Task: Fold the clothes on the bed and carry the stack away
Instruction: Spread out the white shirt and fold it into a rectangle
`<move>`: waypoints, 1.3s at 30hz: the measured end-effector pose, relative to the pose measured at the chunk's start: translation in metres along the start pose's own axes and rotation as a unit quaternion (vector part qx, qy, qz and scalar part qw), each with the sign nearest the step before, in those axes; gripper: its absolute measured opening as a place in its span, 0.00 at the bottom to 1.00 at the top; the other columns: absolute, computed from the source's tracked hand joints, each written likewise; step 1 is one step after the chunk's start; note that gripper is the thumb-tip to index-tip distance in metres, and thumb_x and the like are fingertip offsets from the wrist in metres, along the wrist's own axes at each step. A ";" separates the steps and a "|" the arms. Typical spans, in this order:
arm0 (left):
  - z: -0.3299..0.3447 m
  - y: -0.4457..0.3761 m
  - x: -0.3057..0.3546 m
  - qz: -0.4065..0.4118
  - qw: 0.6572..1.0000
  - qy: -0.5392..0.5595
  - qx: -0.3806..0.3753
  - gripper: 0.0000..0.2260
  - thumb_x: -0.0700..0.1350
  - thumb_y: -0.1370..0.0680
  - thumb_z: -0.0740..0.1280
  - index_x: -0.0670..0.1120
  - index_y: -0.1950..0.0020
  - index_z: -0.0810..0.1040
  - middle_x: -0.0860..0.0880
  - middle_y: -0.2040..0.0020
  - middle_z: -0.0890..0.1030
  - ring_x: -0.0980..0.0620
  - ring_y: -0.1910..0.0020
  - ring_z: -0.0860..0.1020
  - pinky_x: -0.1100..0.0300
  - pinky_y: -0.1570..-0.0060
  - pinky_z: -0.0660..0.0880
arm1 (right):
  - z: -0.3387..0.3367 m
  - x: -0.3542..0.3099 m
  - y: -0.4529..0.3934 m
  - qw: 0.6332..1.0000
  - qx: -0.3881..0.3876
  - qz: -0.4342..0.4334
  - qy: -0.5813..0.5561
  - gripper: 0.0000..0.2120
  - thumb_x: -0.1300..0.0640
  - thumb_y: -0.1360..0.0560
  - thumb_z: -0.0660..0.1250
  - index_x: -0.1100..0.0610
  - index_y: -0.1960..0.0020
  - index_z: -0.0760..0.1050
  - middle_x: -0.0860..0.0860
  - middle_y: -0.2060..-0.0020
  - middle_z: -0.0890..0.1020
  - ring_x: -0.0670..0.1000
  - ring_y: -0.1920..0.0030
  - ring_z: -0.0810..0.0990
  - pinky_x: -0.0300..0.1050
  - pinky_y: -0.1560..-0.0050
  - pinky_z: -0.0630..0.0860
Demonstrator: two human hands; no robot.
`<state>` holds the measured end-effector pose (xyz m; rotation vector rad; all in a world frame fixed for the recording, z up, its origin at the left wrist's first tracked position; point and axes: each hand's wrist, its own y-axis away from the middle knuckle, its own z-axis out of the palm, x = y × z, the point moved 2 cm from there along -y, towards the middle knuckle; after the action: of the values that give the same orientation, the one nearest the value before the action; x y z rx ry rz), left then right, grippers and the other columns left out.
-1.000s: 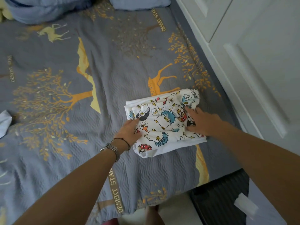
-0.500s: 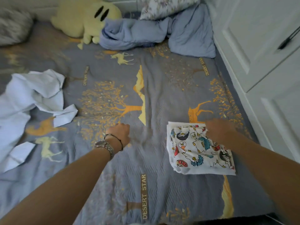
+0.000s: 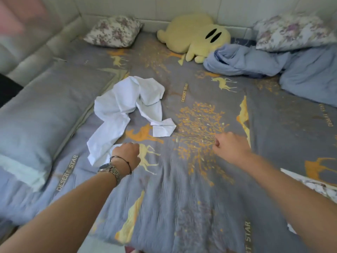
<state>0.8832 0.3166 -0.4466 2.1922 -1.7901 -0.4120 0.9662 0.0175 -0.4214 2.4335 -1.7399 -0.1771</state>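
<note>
Head view looks down across a grey bedspread (image 3: 182, 207) printed with orange trees and deer. A crumpled white garment (image 3: 125, 108) lies unfolded left of the middle of the bed. The left hand (image 3: 126, 157), with a watch and a thin bracelet at the wrist, is at the garment's near end; its fingers are curled under, but whether they pinch the cloth cannot be told, since the back of the hand hides them. The right hand (image 3: 230, 147) is over the tree print, well apart from the white garment, its fingers curled into a loose fist that holds nothing. At the right edge, partly hidden by the right forearm, lies a folded patterned garment (image 3: 315, 185). Farther back are a yellow plush toy (image 3: 197, 36), a bunched blue blanket (image 3: 255, 61) and two floral pillows (image 3: 114, 31). A long grey pillow (image 3: 36, 114) lies along the left side.
</note>
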 end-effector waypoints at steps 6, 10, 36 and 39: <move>0.010 -0.021 -0.135 -0.029 0.999 0.023 -0.009 0.11 0.47 0.24 0.61 0.49 0.42 0.73 0.48 0.41 0.77 0.47 0.40 0.74 0.54 0.46 0.71 | 0.010 -0.130 -0.056 0.999 -0.023 0.007 -0.048 0.06 0.55 0.27 0.62 0.54 0.55 0.76 0.55 0.54 0.82 0.58 0.51 0.80 0.45 0.57 0.71; 0.010 -0.032 -0.192 -0.054 0.998 0.028 0.005 0.10 0.47 0.25 0.61 0.50 0.45 0.74 0.48 0.44 0.77 0.46 0.45 0.76 0.54 0.48 0.72 | 0.018 -0.183 -0.068 0.998 -0.023 -0.005 -0.065 0.04 0.54 0.27 0.62 0.53 0.57 0.75 0.54 0.55 0.82 0.57 0.52 0.80 0.43 0.61 0.66; 0.080 -0.157 -0.203 -0.018 0.991 0.127 0.036 0.13 0.58 0.25 0.60 0.51 0.49 0.74 0.52 0.50 0.77 0.51 0.48 0.75 0.58 0.59 0.66 | 0.096 -0.247 -0.190 0.987 -0.044 0.030 -0.154 0.08 0.52 0.27 0.64 0.53 0.49 0.75 0.50 0.49 0.78 0.54 0.48 0.77 0.46 0.55 0.73; 0.087 -0.180 -0.200 -0.019 0.988 0.147 0.036 0.15 0.60 0.26 0.61 0.51 0.48 0.74 0.52 0.50 0.77 0.51 0.49 0.74 0.58 0.58 0.67 | 0.110 -0.255 -0.210 0.985 -0.038 0.047 -0.159 0.13 0.50 0.26 0.64 0.53 0.43 0.74 0.50 0.46 0.77 0.53 0.44 0.75 0.47 0.52 0.75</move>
<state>0.9732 0.5443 -0.5880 2.2016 -1.6293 -0.0285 1.0595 0.3203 -0.5656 2.3633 -1.9267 -0.6411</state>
